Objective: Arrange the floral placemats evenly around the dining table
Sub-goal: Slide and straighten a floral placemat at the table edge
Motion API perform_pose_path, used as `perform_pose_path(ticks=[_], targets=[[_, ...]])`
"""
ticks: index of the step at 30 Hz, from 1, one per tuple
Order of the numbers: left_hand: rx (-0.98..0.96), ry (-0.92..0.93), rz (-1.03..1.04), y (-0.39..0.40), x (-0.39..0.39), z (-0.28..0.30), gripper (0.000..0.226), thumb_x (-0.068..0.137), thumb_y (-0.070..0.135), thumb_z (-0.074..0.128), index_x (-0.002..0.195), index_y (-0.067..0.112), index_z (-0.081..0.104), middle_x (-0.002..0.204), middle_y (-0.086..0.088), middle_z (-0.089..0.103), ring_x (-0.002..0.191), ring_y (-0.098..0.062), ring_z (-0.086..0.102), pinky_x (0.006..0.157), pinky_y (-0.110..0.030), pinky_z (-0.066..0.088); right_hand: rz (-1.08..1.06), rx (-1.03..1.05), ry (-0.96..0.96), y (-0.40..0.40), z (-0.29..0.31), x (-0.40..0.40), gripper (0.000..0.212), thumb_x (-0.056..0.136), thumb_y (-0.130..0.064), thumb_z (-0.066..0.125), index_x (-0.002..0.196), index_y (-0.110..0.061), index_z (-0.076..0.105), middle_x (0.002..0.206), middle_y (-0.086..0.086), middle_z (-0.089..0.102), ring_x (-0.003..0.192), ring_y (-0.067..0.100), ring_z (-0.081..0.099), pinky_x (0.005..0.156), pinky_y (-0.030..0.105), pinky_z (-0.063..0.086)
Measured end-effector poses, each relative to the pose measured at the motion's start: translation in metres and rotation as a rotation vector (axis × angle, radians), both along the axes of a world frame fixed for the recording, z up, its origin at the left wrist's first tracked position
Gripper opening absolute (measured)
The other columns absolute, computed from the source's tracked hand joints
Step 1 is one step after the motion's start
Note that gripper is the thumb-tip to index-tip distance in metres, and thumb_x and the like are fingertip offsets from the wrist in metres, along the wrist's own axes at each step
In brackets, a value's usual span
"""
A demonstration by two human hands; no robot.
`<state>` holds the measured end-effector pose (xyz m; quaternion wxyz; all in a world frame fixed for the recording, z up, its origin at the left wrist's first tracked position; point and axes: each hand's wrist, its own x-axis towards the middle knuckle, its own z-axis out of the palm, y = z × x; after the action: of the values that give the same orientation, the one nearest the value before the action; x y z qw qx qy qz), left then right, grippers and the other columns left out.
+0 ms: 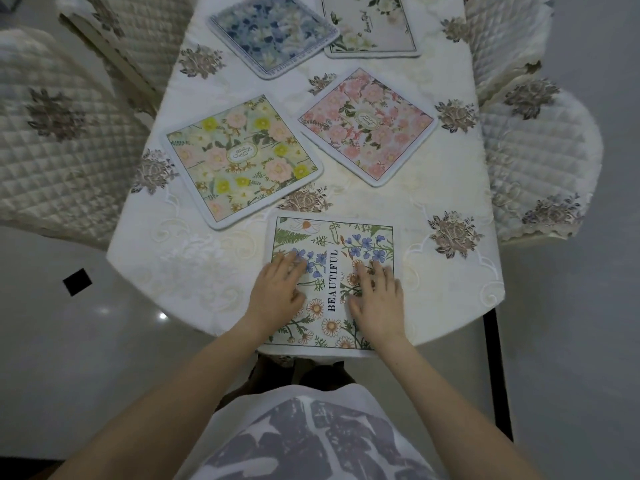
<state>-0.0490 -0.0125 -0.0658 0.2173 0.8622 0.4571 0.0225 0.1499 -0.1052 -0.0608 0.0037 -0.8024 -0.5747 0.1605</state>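
Observation:
Several square floral placemats lie on the dining table (450,188), which wears a white embroidered cloth. Nearest me is a placemat printed BEAUTIFUL (332,237), squared to the table's front edge. My left hand (278,289) rests flat on its left half and my right hand (377,296) flat on its right half, fingers spread, gripping nothing. Beyond it sit a yellow-and-pink placemat (239,157) at the left and a pink placemat (367,124) at the right, both turned at an angle. Farther back lie a blue placemat (273,32) and a white-flowered placemat (370,26).
Quilted cream chairs stand around the table: two at the left (55,133) (138,32) and two at the right (540,157) (502,36). A dark table leg (498,375) shows at the front right. Glossy tiled floor (104,323) lies to the left.

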Motion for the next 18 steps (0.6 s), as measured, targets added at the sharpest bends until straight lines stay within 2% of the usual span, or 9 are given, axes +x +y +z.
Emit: perform_pose_path(ticks=[5, 9, 12, 15, 18], targets=[[-0.028, 0.101, -0.057, -0.015, 0.005, -0.012, 0.067, 0.09, 0.051, 0.044, 0.147, 0.026, 0.02, 0.158, -0.004, 0.016, 0.145, -0.026, 0.009, 0.117, -0.045, 0.013, 0.135, -0.037, 0.041, -0.003, -0.01, -0.006, 0.061, 0.094, -0.049, 0.033, 0.15, -0.03, 0.016, 0.16, 0.006, 0.013, 0.147, 0.03, 0.008, 0.118, 0.05, 0.01], [-0.031, 0.137, -0.052, -0.015, 0.008, -0.013, 0.069, 0.088, 0.053, 0.045, 0.147, 0.028, 0.018, 0.158, -0.002, 0.014, 0.145, -0.025, 0.007, 0.117, -0.043, 0.011, 0.147, -0.048, 0.034, -0.002, -0.009, -0.004, 0.063, 0.093, -0.05, 0.034, 0.149, -0.029, 0.016, 0.16, 0.006, 0.012, 0.147, 0.031, 0.008, 0.116, 0.05, 0.009], [-0.074, 0.099, -0.031, -0.012, 0.01, -0.005, 0.069, 0.085, 0.047, 0.055, 0.145, 0.025, 0.027, 0.156, -0.003, 0.021, 0.144, -0.026, 0.013, 0.117, -0.043, 0.016, 0.152, -0.084, 0.052, 0.004, -0.002, -0.003, 0.061, 0.092, -0.048, 0.039, 0.147, -0.028, 0.021, 0.159, 0.007, 0.016, 0.145, 0.032, 0.013, 0.114, 0.052, 0.016], [-0.061, -0.001, 0.007, -0.007, 0.01, 0.007, 0.06, 0.082, 0.032, 0.061, 0.136, 0.017, 0.041, 0.146, -0.009, 0.039, 0.136, -0.027, 0.031, 0.111, -0.044, 0.03, 0.151, -0.074, 0.084, 0.017, 0.01, -0.001, 0.054, 0.091, -0.043, 0.046, 0.139, -0.022, 0.032, 0.152, 0.01, 0.03, 0.138, 0.034, 0.025, 0.109, 0.05, 0.029], [-0.039, -0.059, 0.12, 0.004, 0.005, 0.022, 0.058, 0.084, 0.033, 0.058, 0.136, 0.017, 0.041, 0.143, -0.009, 0.043, 0.131, -0.026, 0.037, 0.106, -0.039, 0.035, 0.168, -0.013, 0.103, 0.038, 0.024, -0.002, 0.055, 0.092, -0.04, 0.048, 0.14, -0.018, 0.033, 0.148, 0.01, 0.037, 0.135, 0.031, 0.03, 0.108, 0.047, 0.033]])
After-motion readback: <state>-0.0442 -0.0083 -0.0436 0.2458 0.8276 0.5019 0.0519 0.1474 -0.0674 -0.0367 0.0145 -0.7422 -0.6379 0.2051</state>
